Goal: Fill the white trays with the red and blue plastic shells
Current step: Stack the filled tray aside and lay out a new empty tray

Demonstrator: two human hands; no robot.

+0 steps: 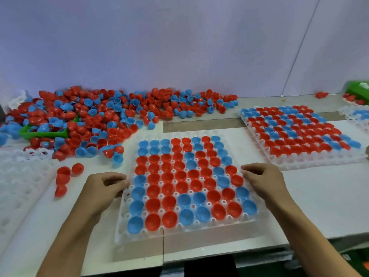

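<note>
A white tray (123, 222) lies in front of me, every pocket holding a red or blue shell. My left hand (103, 188) grips its left edge with curled fingers. My right hand (263, 180) grips its right edge the same way. A second filled tray (319, 159) lies to the right. A big pile of loose red and blue shells (103, 116) covers the table at the back left. An unfilled white tray (18, 182) lies at the far left.
A green scoop (46, 133) is half buried in the pile. Three loose red shells (63, 176) lie left of my left hand. Another part-filled tray (357, 114) and a green object (359, 89) sit at the far right. A white wall stands behind the table.
</note>
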